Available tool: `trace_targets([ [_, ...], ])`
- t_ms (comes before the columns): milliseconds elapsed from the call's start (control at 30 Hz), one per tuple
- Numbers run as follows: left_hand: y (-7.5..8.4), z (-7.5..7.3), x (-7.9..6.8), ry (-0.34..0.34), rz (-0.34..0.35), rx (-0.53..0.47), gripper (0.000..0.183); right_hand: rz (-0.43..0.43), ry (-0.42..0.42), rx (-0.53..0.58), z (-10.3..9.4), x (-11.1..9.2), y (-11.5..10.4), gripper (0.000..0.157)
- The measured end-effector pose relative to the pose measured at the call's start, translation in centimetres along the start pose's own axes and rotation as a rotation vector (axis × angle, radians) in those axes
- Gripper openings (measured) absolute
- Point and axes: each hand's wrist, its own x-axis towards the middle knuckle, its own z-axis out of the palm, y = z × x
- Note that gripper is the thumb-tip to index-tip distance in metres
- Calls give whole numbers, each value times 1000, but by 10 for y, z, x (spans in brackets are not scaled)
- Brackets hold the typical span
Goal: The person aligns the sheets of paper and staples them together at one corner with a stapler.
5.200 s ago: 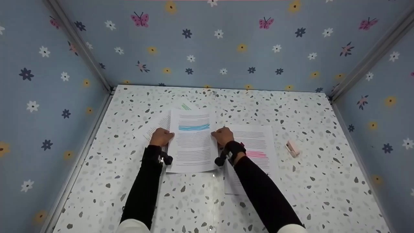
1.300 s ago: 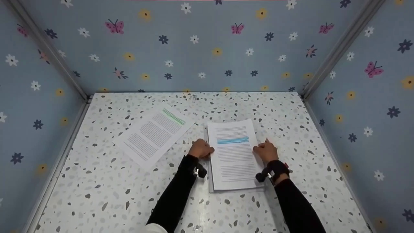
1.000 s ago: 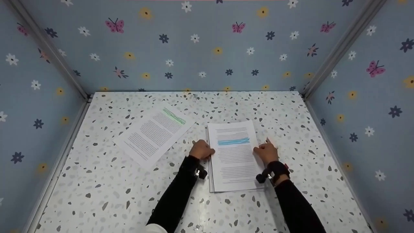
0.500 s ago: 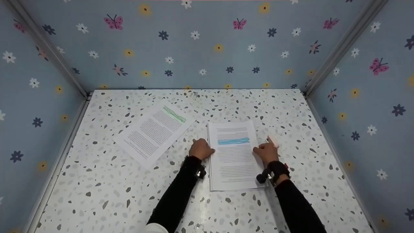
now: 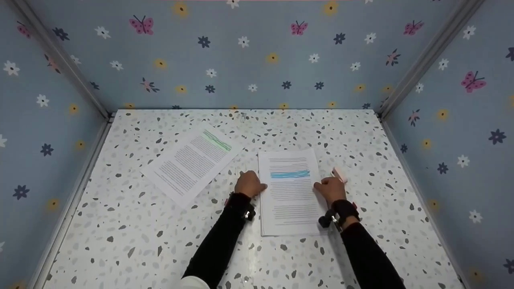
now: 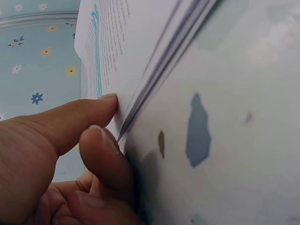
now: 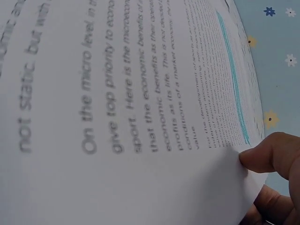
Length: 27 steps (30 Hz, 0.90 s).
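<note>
A stack of printed sheets lies on the speckled table, its top page crossed by a blue highlighter band. My left hand pinches the stack's left edge; the left wrist view shows the thumb on the top page and curled fingers at the layered edges. At the opposite edge my right hand pinches the paper, thumb above and fingers below in the right wrist view. Just beyond the right hand lies a small pale pink object, partly hidden by it, perhaps a mini stapler.
A separate printed sheet with a green highlighter band lies slanted on the left of the table. Blue flowered walls enclose the back and both sides. Each wrist wears a black strap with a small camera.
The blue-marked page has moved right, from over the green-marked sheet onto the pink-marked one, now covered. In the last second the stack's left and lower edges have come closer into line.
</note>
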Motion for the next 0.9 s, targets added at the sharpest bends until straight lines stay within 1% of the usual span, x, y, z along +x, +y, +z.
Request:
trace_targets([
  [200,-1,0,0,16,32,1,30,-23,23,-12,0,-1,-2,49],
  [367,-3,1,1,12,26,-23,31,-2,15,-18,0,0,-1,46],
  [433,-3,1,1,8,23,-26,31,15,17,-30,1,-1,-2,38],
  [533,-3,1,1,11,30,-30,30,45,21,-47,1,-2,-3,19],
  [567,-3,0,1,12,29,-31,29,58,20,-53,0,-2,-4,17],
  [733,-3,0,0,19,20,-38,27,122,-22,-71,0,-3,-7,34],
  [900,-4,0,0,23,21,-43,32,133,-28,-88,2,0,-7,38],
])
